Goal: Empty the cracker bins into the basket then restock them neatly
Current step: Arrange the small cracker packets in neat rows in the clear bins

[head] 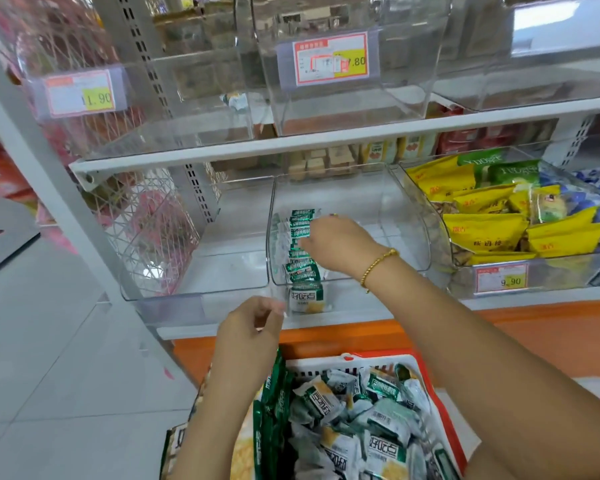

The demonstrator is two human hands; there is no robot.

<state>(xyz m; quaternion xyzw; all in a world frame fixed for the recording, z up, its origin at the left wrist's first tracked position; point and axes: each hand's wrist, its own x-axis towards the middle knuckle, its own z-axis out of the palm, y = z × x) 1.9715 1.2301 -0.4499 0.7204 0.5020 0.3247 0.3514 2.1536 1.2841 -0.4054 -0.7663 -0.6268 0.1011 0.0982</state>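
A clear plastic bin on the lower shelf holds a single upright row of green-and-white cracker packets along its left wall. My right hand reaches into the bin and its fingers press against the side of that row. My left hand hovers at the bin's front lip with fingers loosely curled and nothing in it. Below, a red-and-white basket is full of loose cracker packets, with a large green bag standing at its left side.
Another clear bin stands to the left on the same shelf. To the right, a bin of yellow and green snack bags carries a 9.90 tag. Clear bins with price tags sit on the upper shelf. An orange base runs under the shelf.
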